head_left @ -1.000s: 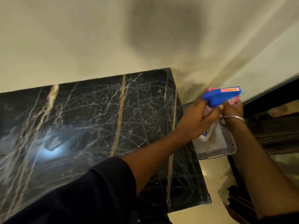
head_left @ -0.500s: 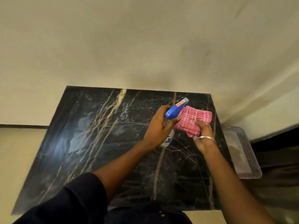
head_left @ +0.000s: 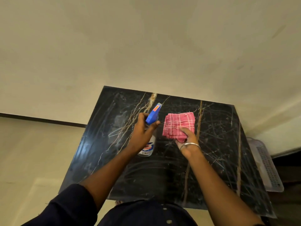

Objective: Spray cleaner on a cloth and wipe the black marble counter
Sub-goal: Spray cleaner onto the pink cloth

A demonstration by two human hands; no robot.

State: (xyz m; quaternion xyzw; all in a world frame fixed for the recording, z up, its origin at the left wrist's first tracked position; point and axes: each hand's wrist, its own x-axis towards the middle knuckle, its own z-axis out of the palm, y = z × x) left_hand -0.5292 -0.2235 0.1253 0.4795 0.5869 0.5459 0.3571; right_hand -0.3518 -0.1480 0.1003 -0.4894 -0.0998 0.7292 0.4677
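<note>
Left hand (head_left: 143, 129) grips the blue-triggered clear spray bottle (head_left: 150, 136); right hand (head_left: 187, 141) pinches the folded pink checked cloth (head_left: 179, 124) above the veined black marble counter (head_left: 219, 152), toward its far edge.

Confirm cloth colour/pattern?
Pink with a pale check, folded cloth; head view, the only one.

Bottle (head_left: 147, 144) left of cloth (head_left: 179, 125), over counter (head_left: 219, 152)

A plain cream wall (head_left: 146, 46), warmly lit, meets a dark skirting strip (head_left: 40, 119) above the pale floor (head_left: 29, 152); a perforated plastic basket (head_left: 267, 170) sits near the wall.
</note>
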